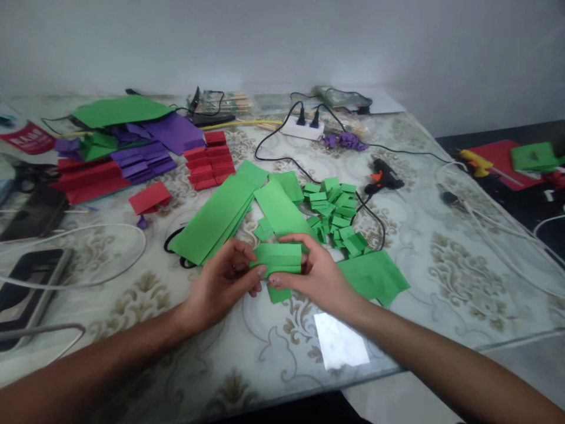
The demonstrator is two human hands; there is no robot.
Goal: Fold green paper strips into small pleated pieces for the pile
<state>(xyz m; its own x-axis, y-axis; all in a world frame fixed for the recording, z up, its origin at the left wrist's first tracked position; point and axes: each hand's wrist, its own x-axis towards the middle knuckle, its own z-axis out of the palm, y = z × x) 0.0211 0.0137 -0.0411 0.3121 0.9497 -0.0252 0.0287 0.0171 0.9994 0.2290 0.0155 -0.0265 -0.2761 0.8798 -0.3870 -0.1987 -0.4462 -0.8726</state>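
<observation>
Mid-frame, left hand point(225, 274) and right hand point(320, 271) gripped a folded green paper point(278, 255)

The patterned table point(145, 330) filled most of the frame, its near edge crossing the bottom, its right edge slanting toward lower right; patterned surface showed at lower left and right of centre. The fingers were nearly closed: the left ones pinched the paper's left end, while the right thumb and fingers spanned its right end. Long green sheets point(216, 218) lay just beyond. At the left edge, a red-and-white package point(29, 138) was cut off, its contents hidden. Clear packs point(227, 103) at upper centre held thin sticks. Small green pieces point(335, 206) clustered right of centre.
</observation>
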